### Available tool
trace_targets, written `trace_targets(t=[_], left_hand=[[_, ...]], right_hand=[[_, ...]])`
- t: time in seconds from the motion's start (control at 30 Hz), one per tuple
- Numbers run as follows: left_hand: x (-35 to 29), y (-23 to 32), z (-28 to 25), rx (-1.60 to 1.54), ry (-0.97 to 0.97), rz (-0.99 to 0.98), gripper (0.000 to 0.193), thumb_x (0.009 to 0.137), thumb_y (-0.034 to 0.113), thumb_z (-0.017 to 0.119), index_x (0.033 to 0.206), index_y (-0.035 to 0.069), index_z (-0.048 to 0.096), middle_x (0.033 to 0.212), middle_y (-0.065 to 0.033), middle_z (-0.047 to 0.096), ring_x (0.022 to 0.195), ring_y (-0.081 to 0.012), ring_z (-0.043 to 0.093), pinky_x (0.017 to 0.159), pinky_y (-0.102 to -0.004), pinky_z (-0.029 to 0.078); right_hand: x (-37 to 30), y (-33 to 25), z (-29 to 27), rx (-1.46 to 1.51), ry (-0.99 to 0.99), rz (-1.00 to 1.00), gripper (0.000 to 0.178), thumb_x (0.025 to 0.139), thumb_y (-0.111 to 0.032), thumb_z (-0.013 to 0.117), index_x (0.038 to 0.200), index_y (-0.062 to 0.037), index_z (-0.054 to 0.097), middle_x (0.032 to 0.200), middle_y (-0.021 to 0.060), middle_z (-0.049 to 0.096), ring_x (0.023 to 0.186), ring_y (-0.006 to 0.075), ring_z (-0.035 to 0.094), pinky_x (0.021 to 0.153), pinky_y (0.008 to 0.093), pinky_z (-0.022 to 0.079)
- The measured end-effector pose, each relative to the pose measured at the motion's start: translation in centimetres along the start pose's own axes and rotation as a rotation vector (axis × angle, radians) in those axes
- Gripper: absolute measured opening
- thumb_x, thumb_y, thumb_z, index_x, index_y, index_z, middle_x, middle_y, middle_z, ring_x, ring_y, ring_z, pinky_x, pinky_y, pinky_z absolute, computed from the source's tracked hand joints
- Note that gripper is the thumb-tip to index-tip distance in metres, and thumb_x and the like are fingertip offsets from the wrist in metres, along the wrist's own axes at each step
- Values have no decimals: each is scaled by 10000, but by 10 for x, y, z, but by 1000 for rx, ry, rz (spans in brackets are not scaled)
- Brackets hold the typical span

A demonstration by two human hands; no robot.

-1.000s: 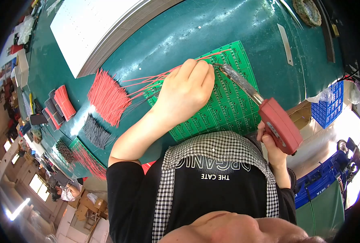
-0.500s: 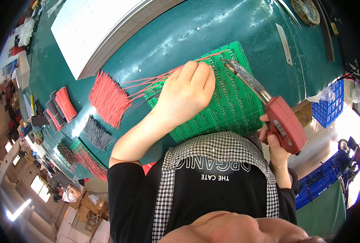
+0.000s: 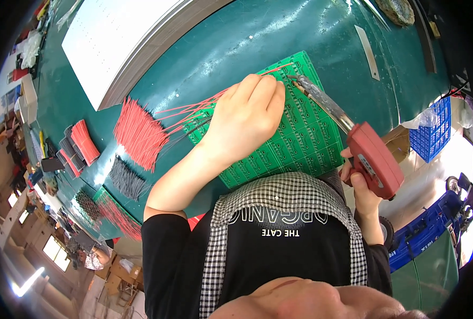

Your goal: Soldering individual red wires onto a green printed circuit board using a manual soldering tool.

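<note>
My left hand (image 3: 245, 118) is closed, knuckles up, over a green circuit board panel (image 3: 313, 139), its fingertips hidden beneath. Thin red wires (image 3: 186, 110) run into its grip, and some lie past the knuckles along the panel's far edge. In my right hand (image 3: 360, 186) is a red soldering gun (image 3: 376, 161), gripped by its handle. The gun's metal barrel slants over the panel, its tip close to the far end of the wires; whether it touches is too small to tell. A black wire also shows beside my left wrist.
Left of the panel lie a pile of red wires (image 3: 138, 135) and a pile of black wires (image 3: 126, 178). Tied wire bundles (image 3: 84, 142) sit farther left. A thick white stack of sheets (image 3: 122, 45) occupies the far left. A metal strip (image 3: 368, 53) lies at right; a blue crate (image 3: 431, 130) stands beyond.
The whole view has shifted slightly. My left hand keeps its grip on the wires, and the soldering gun stays over the panel's far right part with its tip in nearly the same place.
</note>
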State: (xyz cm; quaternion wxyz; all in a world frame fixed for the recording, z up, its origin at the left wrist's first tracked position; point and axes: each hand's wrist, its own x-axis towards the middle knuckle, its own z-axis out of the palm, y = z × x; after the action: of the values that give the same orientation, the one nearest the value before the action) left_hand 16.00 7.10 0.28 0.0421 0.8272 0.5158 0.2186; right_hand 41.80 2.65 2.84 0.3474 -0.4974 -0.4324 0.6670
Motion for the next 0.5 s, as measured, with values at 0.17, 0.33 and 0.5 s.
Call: trace_targets(t=[0.17,0.33,0.5], left_hand=[[1,0,3,15,-25,-28,263,649,34,614,909,-8,625,845,-78,556,733,-209,571,609,-298,487],[2,0,4,10,-32,-10,262,651,32,615,909,-12,624,854,-83,552,734,-210,566,611,-297,487],[3,0,4,6,-25,4,264,651,32,614,911,-15,620,863,-88,548,736,-213,563,614,-299,488]], right_hand=[[-1,2,-2,23,-1,46,752,746,-175,760,1334,26,336,1056,138,589,742,122,572,628,219,468],[1,-1,1,10,35,51,741,742,-186,767,1322,48,369,1039,92,596,812,114,582,694,207,477],[0,3,-2,-11,45,48,725,738,-190,771,1309,55,397,1024,80,601,786,94,576,686,202,472]])
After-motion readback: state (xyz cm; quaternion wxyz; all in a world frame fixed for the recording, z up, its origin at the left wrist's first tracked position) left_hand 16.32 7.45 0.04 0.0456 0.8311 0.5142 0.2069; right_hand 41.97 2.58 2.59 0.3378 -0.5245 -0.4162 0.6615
